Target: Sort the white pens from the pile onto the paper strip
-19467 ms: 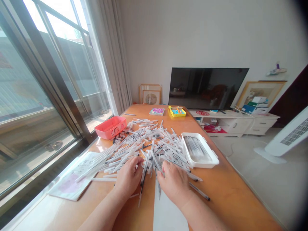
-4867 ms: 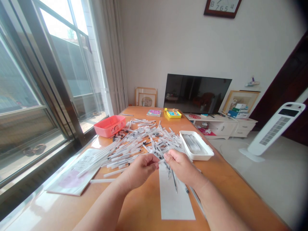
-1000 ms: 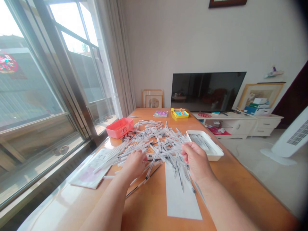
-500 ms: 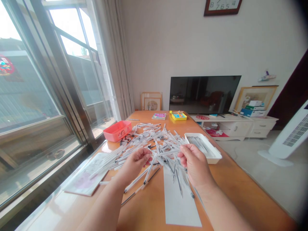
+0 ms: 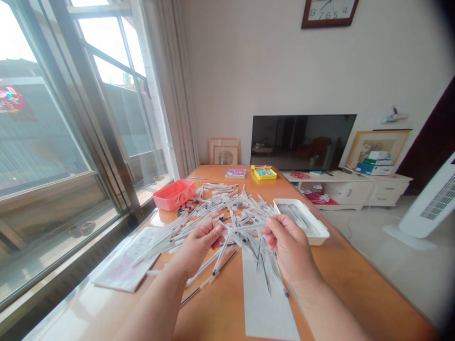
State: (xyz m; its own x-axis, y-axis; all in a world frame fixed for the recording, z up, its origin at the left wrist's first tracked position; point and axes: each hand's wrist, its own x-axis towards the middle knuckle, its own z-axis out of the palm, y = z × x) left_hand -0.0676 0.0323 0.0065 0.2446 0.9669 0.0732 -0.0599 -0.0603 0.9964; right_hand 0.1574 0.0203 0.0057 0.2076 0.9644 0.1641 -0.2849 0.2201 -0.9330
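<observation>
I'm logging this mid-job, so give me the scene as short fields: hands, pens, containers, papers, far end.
Left hand: fingers bent together; whether they pinch anything is unclear
Right hand: fingers pinching one end of a translucent pen tube
Pen pile: loose translucent tubes, many dark-ended, between the containers
Containers: red box left of the pile; white tray right, holding slim greyish sticks
Papers: white sheet partly under pens; booklet at left
Far end: purple book, yellow box

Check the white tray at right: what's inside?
Slim dark pens or refills lie roughly side by side in the white tray. The right hand covers its near-left part; whatever lies beneath the top pieces can't be seen.
</observation>
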